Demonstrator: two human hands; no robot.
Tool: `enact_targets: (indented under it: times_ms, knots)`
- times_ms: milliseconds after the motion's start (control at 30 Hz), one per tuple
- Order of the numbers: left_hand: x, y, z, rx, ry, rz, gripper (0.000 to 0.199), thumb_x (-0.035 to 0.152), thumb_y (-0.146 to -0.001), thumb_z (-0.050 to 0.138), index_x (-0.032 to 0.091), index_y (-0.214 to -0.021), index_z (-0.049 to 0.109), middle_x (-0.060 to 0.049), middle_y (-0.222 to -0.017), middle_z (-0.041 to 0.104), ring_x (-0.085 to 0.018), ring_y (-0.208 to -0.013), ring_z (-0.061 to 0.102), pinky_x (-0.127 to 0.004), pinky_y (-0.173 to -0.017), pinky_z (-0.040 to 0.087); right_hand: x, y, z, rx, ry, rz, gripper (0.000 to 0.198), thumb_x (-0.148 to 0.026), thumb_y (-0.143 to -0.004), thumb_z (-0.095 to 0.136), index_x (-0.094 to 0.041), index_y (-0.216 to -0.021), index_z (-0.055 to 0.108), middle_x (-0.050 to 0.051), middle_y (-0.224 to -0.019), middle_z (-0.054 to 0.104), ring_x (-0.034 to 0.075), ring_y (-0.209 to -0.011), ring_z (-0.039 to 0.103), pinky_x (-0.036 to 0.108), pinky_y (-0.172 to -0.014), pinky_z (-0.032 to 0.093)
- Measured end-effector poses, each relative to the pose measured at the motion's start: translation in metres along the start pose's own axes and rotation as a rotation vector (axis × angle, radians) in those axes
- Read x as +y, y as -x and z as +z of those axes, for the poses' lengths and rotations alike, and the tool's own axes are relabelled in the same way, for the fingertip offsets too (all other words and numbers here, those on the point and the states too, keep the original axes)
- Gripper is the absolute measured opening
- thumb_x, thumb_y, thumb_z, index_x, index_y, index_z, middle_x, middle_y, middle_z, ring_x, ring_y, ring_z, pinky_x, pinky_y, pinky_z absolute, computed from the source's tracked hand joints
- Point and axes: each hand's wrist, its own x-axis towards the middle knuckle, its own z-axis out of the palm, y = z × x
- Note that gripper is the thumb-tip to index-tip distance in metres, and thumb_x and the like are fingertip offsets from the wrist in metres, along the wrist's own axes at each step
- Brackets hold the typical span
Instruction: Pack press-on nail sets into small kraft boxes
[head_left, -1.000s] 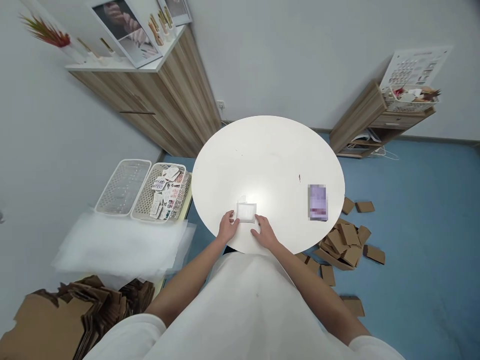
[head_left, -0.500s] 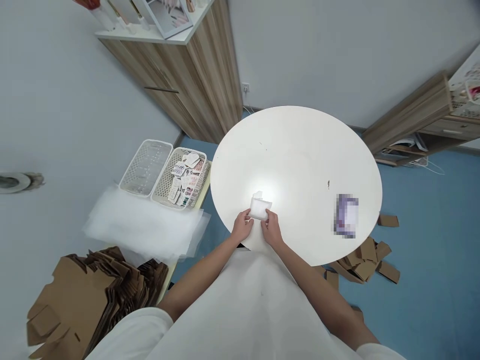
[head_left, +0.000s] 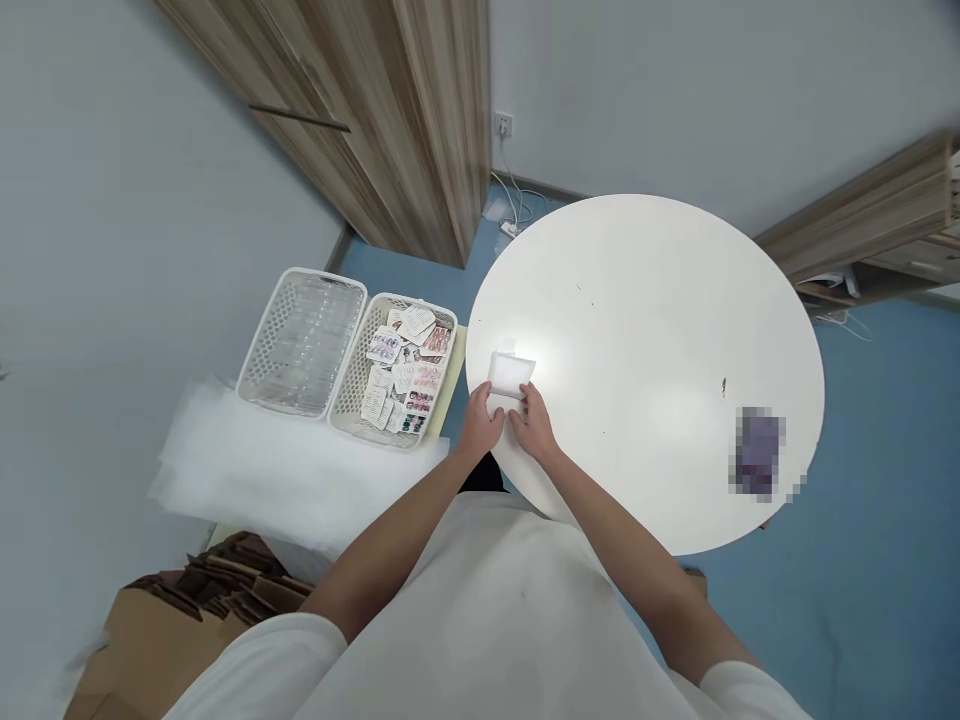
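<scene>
A small white wrapped packet (head_left: pixel 511 373), flat and rectangular, is held at the near left edge of the round white table (head_left: pixel 645 300). My left hand (head_left: pixel 480 424) grips its near left corner, fingers bent around the edge. On the other side, my right hand (head_left: pixel 534 424) pinches the near right corner, with the thumb toward me. A thin pale flap (head_left: pixel 505 346) shows beyond the packet's far edge. What lies inside the wrapping is hidden.
Left of the table stand a basket (head_left: pixel 341 420) of printed cards with nail sets and a basket (head_left: pixel 251 340) of clear plastic pieces. White foam sheets (head_left: pixel 277 470) and folded cardboard boxes (head_left: pixel 165 640) lie nearer. A pixelated purple item (head_left: pixel 759 450) rests on the table's right.
My view has swung left and down, so the table appears farther right. The packet's far edge looks more raised, and both hands still hold it.
</scene>
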Motion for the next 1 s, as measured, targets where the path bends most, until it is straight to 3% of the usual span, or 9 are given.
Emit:
enact_targets:
  times_ms: [333,600,733,867,1000]
  knots:
    - [-0.003,-0.027,-0.019,-0.027,0.011,0.036,0.053,0.018,-0.075,0.045,0.015,-0.127,0.033,-0.012,-0.13,0.038,-0.023,-0.12,0.036,-0.039,-0.098,0.034,-0.009,-0.026,0.014,0.005,0.023,0.029,0.061,-0.023,-0.075,0.043,-0.022,-0.132,0.021,0.008,-0.14,0.022,0.024,-0.127,0.023,0.049,-0.1,0.026]
    - [-0.008,-0.026,-0.018,-0.091,-0.045,0.106,0.064,0.017,-0.076,0.045,0.014,-0.134,0.017,-0.013,-0.139,0.023,-0.024,-0.129,0.02,-0.043,-0.105,0.022,-0.013,-0.03,0.016,0.005,0.035,0.045,0.066,-0.022,-0.072,0.045,-0.022,-0.133,0.019,0.008,-0.14,0.02,0.025,-0.127,0.021,0.049,-0.1,0.025]
    - [-0.008,-0.023,-0.016,-0.092,-0.05,0.127,0.069,0.014,-0.076,0.044,0.016,-0.136,0.01,-0.012,-0.143,0.013,-0.024,-0.13,0.015,-0.044,-0.105,0.019,-0.014,-0.027,0.014,0.007,0.03,0.055,0.069,-0.021,-0.071,0.046,-0.022,-0.133,0.017,0.008,-0.142,0.014,0.025,-0.128,0.018,0.047,-0.099,0.028]
    - [-0.009,-0.015,-0.013,-0.052,0.025,0.114,0.077,0.014,-0.076,0.044,0.019,-0.136,-0.003,-0.01,-0.144,0.003,-0.023,-0.129,0.021,-0.041,-0.104,0.024,-0.016,-0.017,0.013,0.021,-0.014,0.073,0.071,-0.021,-0.07,0.046,-0.021,-0.133,0.013,0.009,-0.143,0.007,0.025,-0.127,0.02,0.044,-0.094,0.034]
    - [-0.008,0.001,-0.012,-0.023,0.041,0.086,0.08,0.016,-0.076,0.045,0.02,-0.136,-0.006,-0.011,-0.144,0.005,-0.024,-0.127,0.026,-0.041,-0.102,0.027,-0.012,0.001,0.006,-0.004,-0.062,0.074,0.069,-0.021,-0.07,0.046,-0.023,-0.132,0.015,0.009,-0.141,0.013,0.023,-0.122,0.029,0.042,-0.093,0.036]
